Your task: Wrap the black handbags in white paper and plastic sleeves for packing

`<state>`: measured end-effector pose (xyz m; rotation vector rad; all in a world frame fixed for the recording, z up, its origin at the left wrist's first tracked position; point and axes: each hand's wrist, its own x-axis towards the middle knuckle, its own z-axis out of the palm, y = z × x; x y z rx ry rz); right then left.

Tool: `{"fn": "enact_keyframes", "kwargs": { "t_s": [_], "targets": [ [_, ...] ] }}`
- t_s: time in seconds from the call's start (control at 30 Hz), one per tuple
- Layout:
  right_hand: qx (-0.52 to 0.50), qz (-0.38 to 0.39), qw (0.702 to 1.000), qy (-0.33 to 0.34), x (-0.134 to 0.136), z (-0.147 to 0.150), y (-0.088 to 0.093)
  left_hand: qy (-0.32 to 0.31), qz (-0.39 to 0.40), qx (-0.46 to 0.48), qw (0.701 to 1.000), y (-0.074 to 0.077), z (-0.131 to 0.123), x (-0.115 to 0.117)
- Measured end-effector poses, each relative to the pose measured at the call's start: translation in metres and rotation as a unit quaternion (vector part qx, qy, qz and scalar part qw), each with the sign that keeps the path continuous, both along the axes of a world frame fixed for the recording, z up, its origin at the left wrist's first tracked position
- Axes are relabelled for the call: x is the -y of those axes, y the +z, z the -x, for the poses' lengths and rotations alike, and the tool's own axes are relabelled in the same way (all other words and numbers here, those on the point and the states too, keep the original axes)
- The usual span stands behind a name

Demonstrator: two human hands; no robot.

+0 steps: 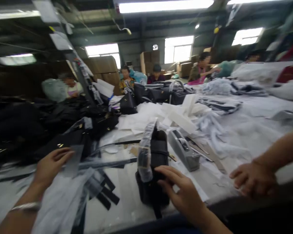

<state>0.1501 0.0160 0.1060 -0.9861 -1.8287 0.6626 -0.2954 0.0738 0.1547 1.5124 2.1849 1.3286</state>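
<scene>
My left hand [51, 164], a bracelet on its wrist, pinches a thin translucent plastic sheet [74, 162] between thumb and fingers, above white wrapping at the left. In front of me a small black bag [158, 143] stands on the table, its curved handle [145, 159] wrapped in clear plastic. The fingers of my right hand [183, 191] hold the bag's near right edge, thumb and forefinger bent against it. Just beyond, a grey tape dispenser [184, 151] sits to the right of the bag. Several short black strips [104, 190] lie between my hands.
Another person's hand [256, 178] rests on the table edge at the right. Dark bags [63, 117] are heaped at the left, more black bags [158, 92] farther back. White paper sheets [148, 113] and plastic wrapping [256, 136] cover much of the table. Several people sit beyond.
</scene>
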Motion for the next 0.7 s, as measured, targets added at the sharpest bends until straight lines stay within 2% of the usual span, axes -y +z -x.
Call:
{"fn": "enact_keyframes", "kwargs": {
  "t_s": [0.07, 0.13, 0.23, 0.3, 0.4, 0.5, 0.6, 0.7],
  "targets": [
    [0.003, -0.031, 0.999, -0.042, 0.000, -0.011, -0.009, 0.011, -0.026, 0.057, 0.998, 0.008, -0.001, 0.014],
    [0.003, -0.069, 0.994, -0.087, 0.000, -0.019, -0.015, -0.009, -0.050, 0.097, 0.994, 0.013, -0.013, 0.023],
    [-0.003, -0.105, 0.985, -0.140, 0.004, -0.028, -0.017, -0.033, -0.063, 0.147, 0.987, 0.016, -0.053, 0.045],
    [-0.008, -0.096, 0.987, -0.127, 0.008, -0.031, -0.014, -0.056, -0.044, 0.183, 0.980, 0.011, -0.087, 0.065],
    [-0.012, -0.053, 0.995, -0.089, 0.012, -0.030, -0.011, -0.128, 0.056, 0.234, 0.962, -0.011, -0.136, 0.094],
    [0.051, 0.037, 0.998, -0.029, 0.013, -0.025, -0.014, -0.207, 0.118, 0.263, 0.935, -0.044, -0.174, 0.109],
    [0.094, 0.095, 0.991, 0.023, 0.015, -0.015, -0.023, -0.214, 0.129, 0.292, 0.923, -0.075, -0.198, 0.114],
    [0.093, 0.112, 0.988, 0.047, 0.020, -0.005, -0.034, -0.200, 0.129, 0.329, 0.914, -0.090, -0.210, 0.121]
  ]
}}
